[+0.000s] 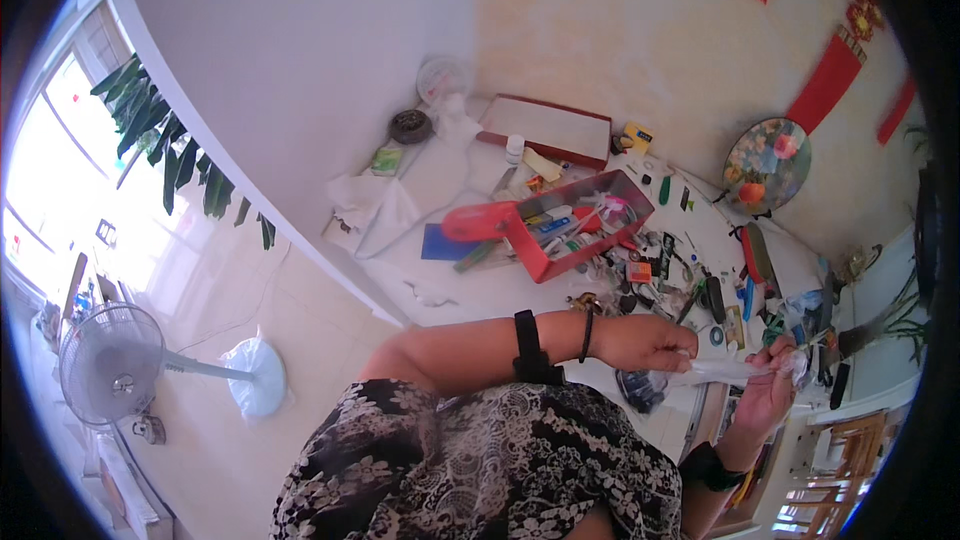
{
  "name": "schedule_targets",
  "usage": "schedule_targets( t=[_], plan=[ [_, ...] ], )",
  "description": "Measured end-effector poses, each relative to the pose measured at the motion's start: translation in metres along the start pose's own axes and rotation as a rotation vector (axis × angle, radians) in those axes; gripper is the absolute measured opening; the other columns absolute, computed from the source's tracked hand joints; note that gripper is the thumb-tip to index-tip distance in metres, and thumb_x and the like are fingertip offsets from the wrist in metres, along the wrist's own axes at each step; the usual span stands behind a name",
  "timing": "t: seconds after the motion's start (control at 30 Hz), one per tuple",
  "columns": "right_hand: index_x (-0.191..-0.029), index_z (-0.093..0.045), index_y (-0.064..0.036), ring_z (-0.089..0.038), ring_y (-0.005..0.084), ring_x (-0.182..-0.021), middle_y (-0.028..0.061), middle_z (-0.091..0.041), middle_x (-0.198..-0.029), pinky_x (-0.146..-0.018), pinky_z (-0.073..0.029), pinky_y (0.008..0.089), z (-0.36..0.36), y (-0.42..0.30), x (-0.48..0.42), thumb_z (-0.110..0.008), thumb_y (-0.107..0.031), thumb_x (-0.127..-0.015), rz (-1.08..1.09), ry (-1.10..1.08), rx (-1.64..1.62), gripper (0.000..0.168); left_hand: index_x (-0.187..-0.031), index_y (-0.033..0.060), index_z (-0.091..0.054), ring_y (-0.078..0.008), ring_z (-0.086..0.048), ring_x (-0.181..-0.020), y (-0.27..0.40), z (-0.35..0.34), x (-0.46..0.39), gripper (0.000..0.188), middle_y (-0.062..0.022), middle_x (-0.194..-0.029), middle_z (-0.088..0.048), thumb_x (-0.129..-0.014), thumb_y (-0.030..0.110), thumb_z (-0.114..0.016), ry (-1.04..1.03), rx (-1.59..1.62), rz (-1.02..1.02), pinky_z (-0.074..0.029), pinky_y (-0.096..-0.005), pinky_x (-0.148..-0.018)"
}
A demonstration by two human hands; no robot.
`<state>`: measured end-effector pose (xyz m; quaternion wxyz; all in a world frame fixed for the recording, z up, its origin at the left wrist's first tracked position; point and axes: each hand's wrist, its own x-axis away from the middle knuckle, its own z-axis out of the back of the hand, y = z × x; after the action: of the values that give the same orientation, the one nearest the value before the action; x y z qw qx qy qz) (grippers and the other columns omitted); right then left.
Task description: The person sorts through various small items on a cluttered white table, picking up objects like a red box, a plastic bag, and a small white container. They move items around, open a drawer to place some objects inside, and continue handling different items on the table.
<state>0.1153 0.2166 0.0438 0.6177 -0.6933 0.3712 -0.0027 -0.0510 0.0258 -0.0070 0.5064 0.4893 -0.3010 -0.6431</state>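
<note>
My left hand reaches across from the left and pinches one end of a whitish, see-through plastic bag or film. Its other end is bunched in the fingers of my right hand, a short way to the right. Behind my hands, small tools and parts lie scattered on a white tabletop. Beyond my left forearm stands an open red box, filled with pens, cables and other small things. What the bag holds, if anything, cannot be told.
A white tray with a red rim lies against the wall, near a white bottle. A decorated round plate stands at the back right. A dark green and red case lies on the table. On the floor at left is a standing fan.
</note>
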Motion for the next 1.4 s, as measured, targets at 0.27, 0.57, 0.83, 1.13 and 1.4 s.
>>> schedule_targets(
  t=[0.27, 0.57, 0.83, 1.13, 1.4],
  plan=[
    [-0.094, -0.053, -0.005, -0.05, 0.0208, -0.094, 0.0066, -0.048, -0.099, -0.092, -0.04, 0.0379, 0.059, -0.027, 0.014, -0.051, -0.022, -0.096, 0.121, -0.131, 0.041, 0.017, -0.106, 0.0047, -0.057, -0.0206, -0.063, -0.087, -0.02, 0.01, 0.003, 0.03, -0.0106, -0.094, -0.063, -0.085, 0.023, -0.069, 0.189, -0.039, 0.119, -0.049, -0.0322, -0.078],
    [-0.117, -0.054, 0.0, -0.057, 0.0258, -0.11, 0.012, -0.062, -0.11, -0.09, -0.05, 0.0388, 0.075, 0.012, 0.003, -0.055, -0.025, -0.093, -0.231, 0.184, -0.278, 0.034, -0.125, 0.0052, -0.053, -0.0156, -0.053, -0.11, -0.003, 0.022, -0.01, 0.037, -0.0036, -0.118, -0.057, -0.089, 0.003, -0.061, 0.136, 0.218, 0.262, -0.041, -0.0298, -0.098],
    [-0.115, -0.061, -0.002, -0.065, 0.0198, -0.093, 0.0087, -0.065, -0.102, -0.081, -0.053, 0.0321, 0.068, 0.025, 0.039, -0.057, -0.025, -0.093, -0.854, -0.368, 0.215, 0.032, -0.132, 0.0036, -0.041, -0.0152, -0.05, -0.115, -0.012, 0.009, -0.026, 0.052, -0.0055, -0.121, -0.053, -0.085, -0.001, -0.062, 0.299, 0.274, 0.176, -0.04, -0.0303, -0.099],
    [-0.107, -0.06, -0.002, -0.061, 0.0272, -0.077, 0.0125, -0.064, -0.087, -0.069, -0.048, 0.0362, -0.001, 0.023, 0.029, -0.071, -0.03, -0.083, -0.264, -0.344, 0.763, 0.038, -0.12, 0.005, -0.054, -0.0178, -0.06, -0.097, 0.023, -0.011, -0.054, 0.046, -0.0052, -0.106, -0.059, -0.078, 0.007, -0.071, 0.099, -0.139, 0.29, -0.049, -0.0321, -0.084],
    [-0.102, -0.061, -0.003, -0.053, 0.0081, -0.071, 0.0029, -0.059, -0.075, -0.065, -0.046, 0.0282, 0.021, 0.039, 0.035, -0.063, -0.018, -0.089, -0.308, -0.14, 0.347, 0.019, -0.104, 0.0041, -0.056, -0.0142, -0.06, -0.094, -0.014, 0.011, -0.028, 0.025, -0.0074, -0.102, -0.064, -0.081, 0.003, -0.068, 0.107, 0.607, 0.356, -0.048, -0.0285, -0.084]
  ],
)
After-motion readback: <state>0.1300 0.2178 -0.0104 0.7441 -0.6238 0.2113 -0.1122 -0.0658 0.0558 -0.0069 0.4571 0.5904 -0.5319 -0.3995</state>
